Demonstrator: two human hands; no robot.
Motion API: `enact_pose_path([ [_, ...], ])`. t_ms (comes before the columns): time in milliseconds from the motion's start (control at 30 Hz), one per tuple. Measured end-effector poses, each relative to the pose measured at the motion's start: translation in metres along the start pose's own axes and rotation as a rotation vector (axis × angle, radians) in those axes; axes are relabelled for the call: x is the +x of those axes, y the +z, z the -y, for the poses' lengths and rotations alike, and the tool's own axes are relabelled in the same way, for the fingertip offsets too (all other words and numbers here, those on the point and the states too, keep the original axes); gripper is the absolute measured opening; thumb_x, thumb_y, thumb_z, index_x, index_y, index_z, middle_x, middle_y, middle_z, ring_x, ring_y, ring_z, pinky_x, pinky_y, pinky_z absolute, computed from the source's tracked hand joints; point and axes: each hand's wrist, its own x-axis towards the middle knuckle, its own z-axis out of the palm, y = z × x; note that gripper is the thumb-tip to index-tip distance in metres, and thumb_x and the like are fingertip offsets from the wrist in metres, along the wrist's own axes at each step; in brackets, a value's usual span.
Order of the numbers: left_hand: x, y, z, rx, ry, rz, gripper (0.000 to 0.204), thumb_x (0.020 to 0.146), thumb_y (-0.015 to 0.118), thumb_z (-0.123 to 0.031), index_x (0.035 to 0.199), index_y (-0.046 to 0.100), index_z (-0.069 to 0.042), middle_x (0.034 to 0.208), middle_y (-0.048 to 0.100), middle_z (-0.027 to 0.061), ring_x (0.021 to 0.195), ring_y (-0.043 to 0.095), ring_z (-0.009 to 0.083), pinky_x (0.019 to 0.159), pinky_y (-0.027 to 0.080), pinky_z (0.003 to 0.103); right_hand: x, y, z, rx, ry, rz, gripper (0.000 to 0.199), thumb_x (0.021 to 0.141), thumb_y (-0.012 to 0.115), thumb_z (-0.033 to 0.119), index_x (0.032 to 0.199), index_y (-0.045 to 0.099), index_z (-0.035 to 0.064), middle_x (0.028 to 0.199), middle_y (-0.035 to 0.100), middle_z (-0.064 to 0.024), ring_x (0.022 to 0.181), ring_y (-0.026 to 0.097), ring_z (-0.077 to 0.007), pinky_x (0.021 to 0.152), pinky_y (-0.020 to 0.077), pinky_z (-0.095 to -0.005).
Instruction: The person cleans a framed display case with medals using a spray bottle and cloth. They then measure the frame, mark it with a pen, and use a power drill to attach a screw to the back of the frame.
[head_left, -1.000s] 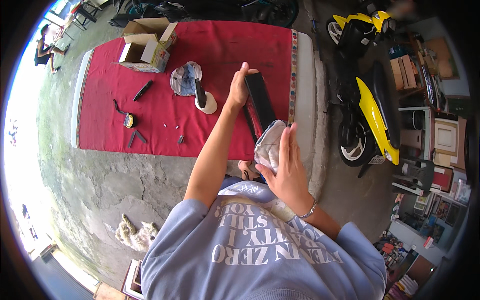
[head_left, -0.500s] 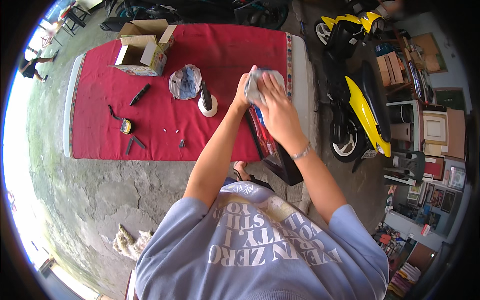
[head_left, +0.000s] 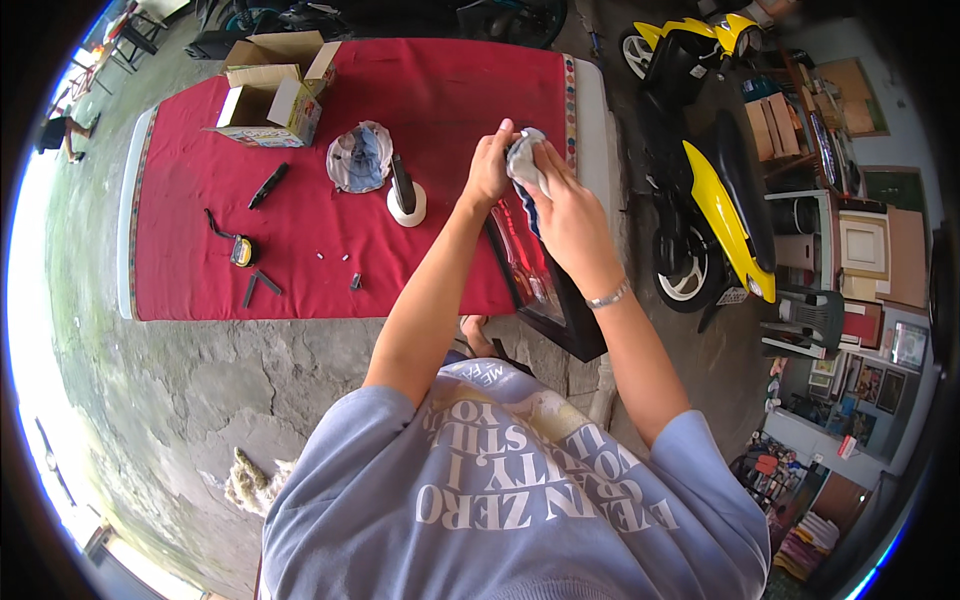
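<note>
Black frame (head_left: 540,280), right of centre: our left hand (head_left: 490,172) held its upper end, our right hand (head_left: 568,205) clutched bunched cloth (head_left: 526,160) there!

Clock centred on rag (head_left: 352,165), upon tablecloth (head_left: 450,90): box (head_left: 292,112) at ten o'clock; tape measure (head_left: 242,251) at eight; two strips (head_left: 267,283) at seven; frame (head_left: 538,278) at four, projecting past the tablecloth's near edge; off the table (head_left: 598,150), scooter (head_left: 727,222) on floor (head_left: 320,380) at three; animal (head_left: 250,485) on floor between six and seven.
</note>
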Motion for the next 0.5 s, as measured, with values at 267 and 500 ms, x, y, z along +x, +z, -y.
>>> enact_pose_path([
  [267,-0.001,-0.011,0.001,0.094,0.023,0.040,0.070,0.104,0.033,-0.052,0.075,0.067,0.002,0.061,0.058,0.0022,0.057,0.051,0.0113,0.057,0.039,0.029,-0.061,-0.014,0.012,-0.048,0.011,0.012,0.044,0.098,0.054,0.013,0.137,0.049,-0.0054,0.136,0.054,-0.0276,0.118,0.057,-0.0438,0.095,0.0519,-0.0470],
  [500,0.003,-0.015,0.000,0.116,0.019,0.009,0.073,0.103,0.032,-0.054,0.073,0.067,0.002,0.059,0.055,0.0023,0.057,0.049,0.0114,0.058,0.039,0.030,-0.025,-0.011,0.015,0.014,0.042,0.047,0.040,0.097,0.054,0.013,0.134,0.052,-0.0035,0.136,0.053,-0.0278,0.111,0.060,-0.0446,0.091,0.0530,-0.0484],
])
